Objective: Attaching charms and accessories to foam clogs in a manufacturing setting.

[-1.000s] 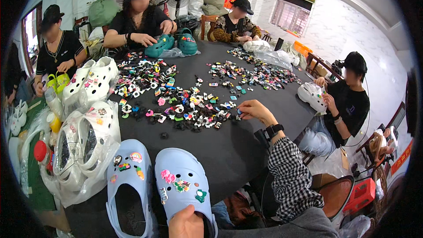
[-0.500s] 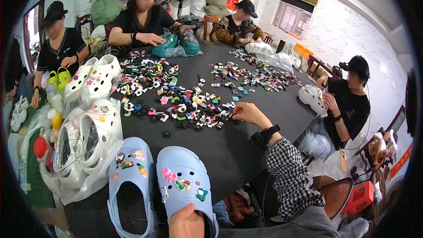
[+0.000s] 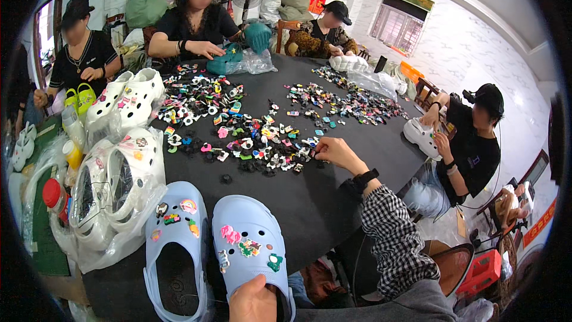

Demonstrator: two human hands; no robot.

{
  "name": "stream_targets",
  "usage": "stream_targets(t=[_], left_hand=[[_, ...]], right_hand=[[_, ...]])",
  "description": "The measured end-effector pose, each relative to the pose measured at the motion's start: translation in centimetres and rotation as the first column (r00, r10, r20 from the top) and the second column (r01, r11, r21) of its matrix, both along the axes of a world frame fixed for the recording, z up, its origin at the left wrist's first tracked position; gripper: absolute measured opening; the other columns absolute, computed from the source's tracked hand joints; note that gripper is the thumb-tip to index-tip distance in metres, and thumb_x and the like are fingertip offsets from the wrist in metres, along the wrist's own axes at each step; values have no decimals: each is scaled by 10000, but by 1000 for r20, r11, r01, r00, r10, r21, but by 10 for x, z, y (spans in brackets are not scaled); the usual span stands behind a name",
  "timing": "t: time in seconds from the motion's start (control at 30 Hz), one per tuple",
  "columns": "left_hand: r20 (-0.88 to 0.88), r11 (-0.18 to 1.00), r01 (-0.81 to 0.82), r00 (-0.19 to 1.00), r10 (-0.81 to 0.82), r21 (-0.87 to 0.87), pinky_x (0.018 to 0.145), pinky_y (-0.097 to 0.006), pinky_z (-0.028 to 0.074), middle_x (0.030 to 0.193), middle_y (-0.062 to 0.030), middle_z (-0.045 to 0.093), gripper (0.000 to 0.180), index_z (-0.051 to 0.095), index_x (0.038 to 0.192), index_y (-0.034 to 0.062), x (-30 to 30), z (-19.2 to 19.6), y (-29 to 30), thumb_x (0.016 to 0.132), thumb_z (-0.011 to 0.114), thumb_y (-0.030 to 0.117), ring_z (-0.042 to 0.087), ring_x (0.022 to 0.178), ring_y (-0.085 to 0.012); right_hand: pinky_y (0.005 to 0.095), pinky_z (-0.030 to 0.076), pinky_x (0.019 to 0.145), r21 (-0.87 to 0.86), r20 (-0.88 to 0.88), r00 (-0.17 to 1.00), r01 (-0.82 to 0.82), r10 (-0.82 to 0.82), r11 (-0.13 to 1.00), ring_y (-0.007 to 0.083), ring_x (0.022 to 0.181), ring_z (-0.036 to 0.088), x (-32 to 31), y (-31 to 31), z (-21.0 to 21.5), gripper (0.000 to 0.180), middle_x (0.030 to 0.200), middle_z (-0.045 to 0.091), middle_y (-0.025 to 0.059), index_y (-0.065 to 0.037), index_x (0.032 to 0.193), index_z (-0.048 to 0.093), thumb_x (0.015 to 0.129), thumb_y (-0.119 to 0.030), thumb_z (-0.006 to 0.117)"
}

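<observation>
My left hand [image 3: 255, 300] grips a light blue clog [image 3: 249, 226] at its opening, thumb on top and the other fingers hidden inside or beneath. Several shoe charms sit on that clog's upper: a pink one, a palm-like green one, a dark green one. Left of it lies the matching blue clog [image 3: 180, 217], also decorated with charms. Out over the table, my right hand [image 3: 338, 154] is at the right edge of a loose pile of shoe charms [image 3: 262, 143]. Its thumb and forefinger are pinched together; what they hold, if anything, is too small to make out.
White clogs in clear plastic [image 3: 122, 185] and a red-lidded jar [image 3: 53, 194] stand at the left. More charms [image 3: 351, 98] cover the far table [image 3: 262, 77]. Co-workers sit around it, one handling green clogs [image 3: 225, 59], another a white clog [image 3: 422, 137]. A red stool [image 3: 481, 271] is at lower right.
The co-worker across the table has lifted and turned one green clog. At the right, the co-worker's hands have shifted on the white clog. My own hands stay nearly in place.
</observation>
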State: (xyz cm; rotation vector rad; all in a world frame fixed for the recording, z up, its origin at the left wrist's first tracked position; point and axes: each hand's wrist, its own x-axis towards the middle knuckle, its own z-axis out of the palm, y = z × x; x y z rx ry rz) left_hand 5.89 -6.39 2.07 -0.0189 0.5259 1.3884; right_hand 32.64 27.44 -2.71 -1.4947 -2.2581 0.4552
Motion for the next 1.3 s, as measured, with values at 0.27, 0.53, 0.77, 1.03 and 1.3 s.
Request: stream_targets(t=[0.27, 0.53, 0.77, 1.03, 1.3], left_hand=[[88, 992, -1, 996, -10, 129, 809, -270, 436, 914, 21, 616, 105, 596, 1006, 47, 0, -8, 3, 919, 545, 77, 569, 879, -98], [-19, 1000, 18, 1000, -18, -11, 665, -261, 362, 690, 71, 425, 159, 520, 776, 134, -1, 5, 1, 924, 545, 82, 438, 674, -61], [-32, 1000, 14, 999, -15, -21, 661, -260, 361, 676, 74, 422, 172, 515, 767, 140, 2, 4, 2, 928, 541, 84, 440, 664, -58], [1, 1000, 1, 1000, -1, -17, 668, -262, 368, 685, 68, 433, 168, 522, 773, 138, 2, -1, 2, 933, 531, 88, 445, 667, -64], [-29, 999, -4, 1000, 3, -47, 666, -263, 364, 689, 47, 437, 161, 530, 785, 111, 4, 4, 4, 945, 519, 108, 443, 674, -80]], right_hand=[[252, 539, 686, -315, -386, 910, 22, -149, 949, 146, 783, 656, 31, 6, -3, 206, 855, 669, 76, 6, 1029, 630, 837, -69, 642], [237, 573, 750, -550, -663, 670, -133, -334, 824, 145, 862, 657, 36, -4, 3, 272, 994, 646, 110, 69, 1179, 537, 919, -14, 538], [257, 581, 813, -565, -689, 621, -134, -375, 814, 196, 918, 640, 45, 15, -1, 331, 1048, 582, 154, 119, 1245, 459, 929, 24, 482], [240, 549, 683, -505, -627, 661, 58, -412, 861, 129, 787, 611, 40, 10, 6, 307, 907, 590, 61, 55, 1206, 546, 921, -61, 563], [263, 506, 610, -85, -461, 840, 279, -286, 957, 126, 712, 626, 53, 28, -11, 252, 823, 655, 74, -2, 1069, 658, 845, -115, 666]])
